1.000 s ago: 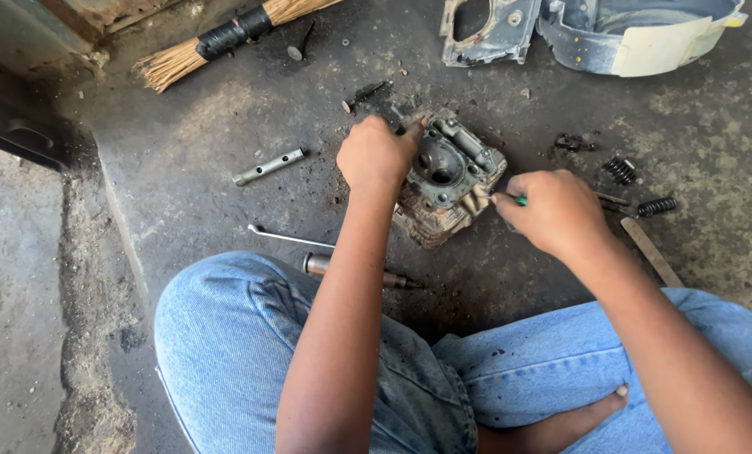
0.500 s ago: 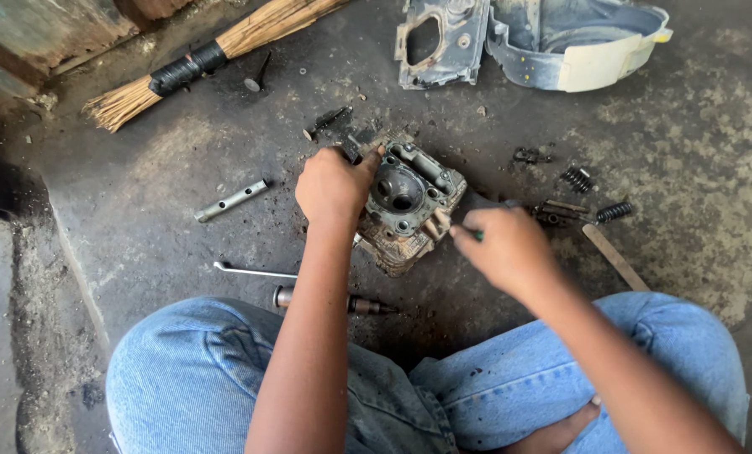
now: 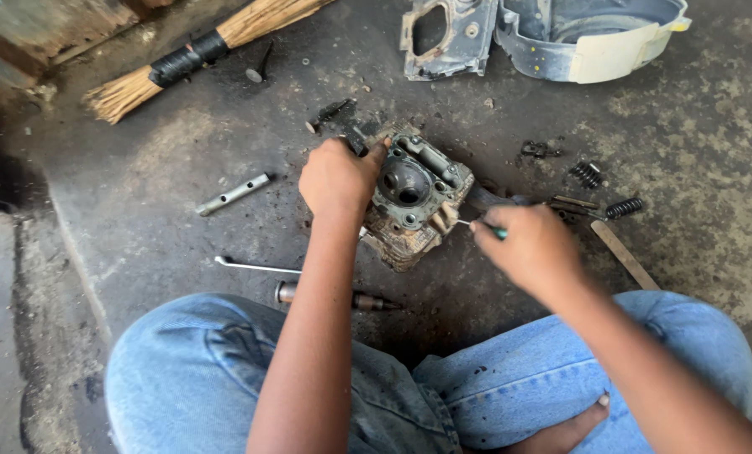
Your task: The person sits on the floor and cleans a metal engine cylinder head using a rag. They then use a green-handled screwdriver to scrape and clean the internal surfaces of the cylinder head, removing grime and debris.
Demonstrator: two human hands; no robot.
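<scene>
A dirty metal engine cylinder head (image 3: 414, 197) lies on the dark concrete floor in front of my crossed legs in blue jeans. My left hand (image 3: 338, 176) grips its left edge, fingers curled over the rim. My right hand (image 3: 531, 248) is closed around a thin tool with a green handle (image 3: 489, 229), whose metal tip touches the head's right side.
Two coil springs (image 3: 624, 208) and small parts lie to the right, beside a flat wooden stick (image 3: 624, 255). A tube socket (image 3: 233, 194), a thin rod (image 3: 258, 266) and a stubby tool (image 3: 329, 296) lie at left. A broom (image 3: 182, 63) and a grey engine cover (image 3: 552, 34) lie beyond.
The view has shifted, so everything sits lower and further left. My hands stay on the cylinder head and the tool, and the right hand has drawn slightly back to the right.
</scene>
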